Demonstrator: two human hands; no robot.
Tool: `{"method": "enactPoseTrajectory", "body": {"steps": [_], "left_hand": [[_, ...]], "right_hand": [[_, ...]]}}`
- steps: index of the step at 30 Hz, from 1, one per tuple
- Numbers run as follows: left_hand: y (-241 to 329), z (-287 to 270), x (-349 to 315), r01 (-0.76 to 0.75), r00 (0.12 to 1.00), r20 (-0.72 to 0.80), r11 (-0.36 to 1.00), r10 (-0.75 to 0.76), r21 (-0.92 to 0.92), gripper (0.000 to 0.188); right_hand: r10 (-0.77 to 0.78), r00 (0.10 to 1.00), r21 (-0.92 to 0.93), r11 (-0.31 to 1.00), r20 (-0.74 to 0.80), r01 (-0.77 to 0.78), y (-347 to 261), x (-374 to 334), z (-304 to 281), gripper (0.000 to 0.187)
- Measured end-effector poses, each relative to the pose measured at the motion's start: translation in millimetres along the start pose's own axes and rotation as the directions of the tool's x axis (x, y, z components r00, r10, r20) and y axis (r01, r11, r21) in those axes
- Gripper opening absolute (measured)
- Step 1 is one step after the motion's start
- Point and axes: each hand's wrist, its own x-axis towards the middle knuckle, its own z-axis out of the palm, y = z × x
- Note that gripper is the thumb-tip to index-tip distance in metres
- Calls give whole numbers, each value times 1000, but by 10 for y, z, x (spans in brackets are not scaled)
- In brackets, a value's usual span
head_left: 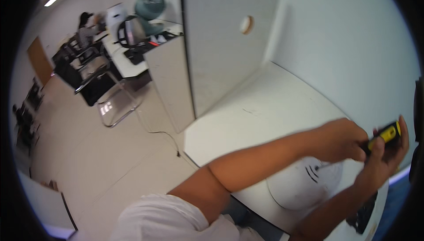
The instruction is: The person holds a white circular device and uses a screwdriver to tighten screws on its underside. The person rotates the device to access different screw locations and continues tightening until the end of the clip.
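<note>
At the far right, my right hand [383, 163] grips a small yellow-and-black handheld tool [388, 136], with the thumb along its near side and the fingers behind it. Its exact kind does not show. My left hand [346, 140] reaches across from the left and is closed right beside the tool's dark end. What its fingers pinch, if anything, is hidden. Below my left forearm, a white rounded dome [297, 188] with curved black marks rests on the white table [256, 104].
A grey upright panel [225, 64] bounds the table's left side; a round white-and-tan piece [247, 24] is on it. Beyond stand a folding chair [115, 108], a green fan [150, 6] and a seated person [85, 33]. A black cable [165, 133] lies on the floor.
</note>
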Motion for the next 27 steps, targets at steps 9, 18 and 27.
{"method": "enactPoseTrajectory", "body": {"steps": [9,18,27], "left_hand": [[-419,44,78,-89,981,89,804,174,-588,31],[-82,163,15,-123,959,-265,990,99,-76,26],[-180,1,-1,-31,999,15,859,44,-511,39]], "right_hand": [[-72,973,632,770,218,-84,92,203,119,48],[-243,970,460,864,22,206,-53,218,102,43],[-88,994,507,861,64,44,-109,251,82,44]]}}
